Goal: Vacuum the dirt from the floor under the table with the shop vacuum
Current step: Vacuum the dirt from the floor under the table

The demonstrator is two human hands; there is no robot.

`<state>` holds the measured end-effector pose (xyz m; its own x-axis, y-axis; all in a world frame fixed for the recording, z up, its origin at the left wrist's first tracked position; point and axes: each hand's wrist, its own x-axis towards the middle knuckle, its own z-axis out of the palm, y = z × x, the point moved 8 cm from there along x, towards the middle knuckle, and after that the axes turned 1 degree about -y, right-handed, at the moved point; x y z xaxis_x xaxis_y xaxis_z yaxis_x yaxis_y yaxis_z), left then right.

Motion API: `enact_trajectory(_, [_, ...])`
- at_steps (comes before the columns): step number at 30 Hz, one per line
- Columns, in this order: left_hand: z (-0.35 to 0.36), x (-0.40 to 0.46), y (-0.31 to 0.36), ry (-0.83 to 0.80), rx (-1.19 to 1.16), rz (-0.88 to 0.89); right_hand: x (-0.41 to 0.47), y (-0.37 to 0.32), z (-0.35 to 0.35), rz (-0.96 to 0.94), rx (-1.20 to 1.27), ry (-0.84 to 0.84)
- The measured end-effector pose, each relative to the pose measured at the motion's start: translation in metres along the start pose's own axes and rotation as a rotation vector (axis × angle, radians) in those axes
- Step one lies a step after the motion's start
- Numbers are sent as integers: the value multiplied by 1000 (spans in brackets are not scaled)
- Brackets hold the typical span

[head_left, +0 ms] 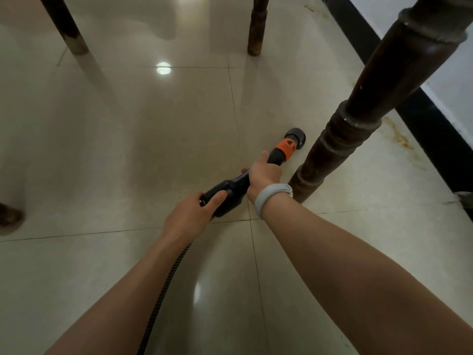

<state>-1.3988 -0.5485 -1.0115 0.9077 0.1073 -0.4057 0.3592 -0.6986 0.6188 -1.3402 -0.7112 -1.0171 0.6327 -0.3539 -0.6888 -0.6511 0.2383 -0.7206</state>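
Note:
A black vacuum wand [231,189] with an orange collar [286,147] points away from me over the glossy cream floor tiles [153,139]. Its round black nozzle [296,135] sits at the floor just left of a dark turned table leg [332,147]. My right hand [263,172], a grey band on its wrist, grips the wand just behind the orange collar. My left hand [188,216] grips the thicker rear end of the wand. A ribbed black hose [163,295] runs back from there under my left forearm.
Two more table legs stand at the back, one at the left [66,26] and one in the middle [257,29]. Another leg foot [10,216] shows at the left edge. A black skirting [419,116] lines the white wall on the right, with brown stains [401,139] beside it.

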Motion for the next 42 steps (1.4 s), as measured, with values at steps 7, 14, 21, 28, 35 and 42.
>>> enact_trajectory(7, [33, 11, 11, -107, -146, -38, 26, -13, -11, -34, -27, -41])
enact_trajectory(14, [21, 2, -1, -111, -116, 11, 21, -10, 15, 12, 41, -242])
enact_trajectory(21, [19, -16, -25, -186, -258, -17, -4, 7, 34, -17, -93, -289])
enact_trajectory(28, [15, -38, -21, -243, -252, 13, -18, 22, 19, 41, -22, -293])
enact_trajectory(35, [22, -78, -39, -565, -345, -42, -54, 57, 7, 81, -15, -310])
enact_trajectory(42, [21, -110, -77, -645, -469, -179, -87, 98, 23, 88, -135, -374])
